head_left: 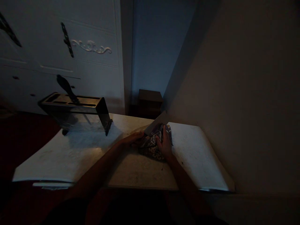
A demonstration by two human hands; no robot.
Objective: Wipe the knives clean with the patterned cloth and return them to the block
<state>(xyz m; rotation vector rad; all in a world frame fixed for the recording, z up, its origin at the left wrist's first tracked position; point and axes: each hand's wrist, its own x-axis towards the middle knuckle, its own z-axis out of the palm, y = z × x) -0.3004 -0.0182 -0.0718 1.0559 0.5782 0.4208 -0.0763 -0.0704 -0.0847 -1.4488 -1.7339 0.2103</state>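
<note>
My left hand (136,138) is closed on the handle of a knife (156,122), whose broad blade points up and away to the right. A dark patterned cloth (153,147) is bunched against the blade's near side. My right hand (165,143) presses that cloth, its fingers wrapped over it near the blade. Both hands are just above the white tabletop (98,156). On the left of the table stands a knife block (86,107) with clear sides and a slotted metal top; one black-handled knife (67,87) sits in it.
A white cabinet (98,78) with dark handles rises behind the table on the left. A plain wall (234,109) runs close along the right edge. In the corner beyond the table is a brown box (150,98). The room is dim.
</note>
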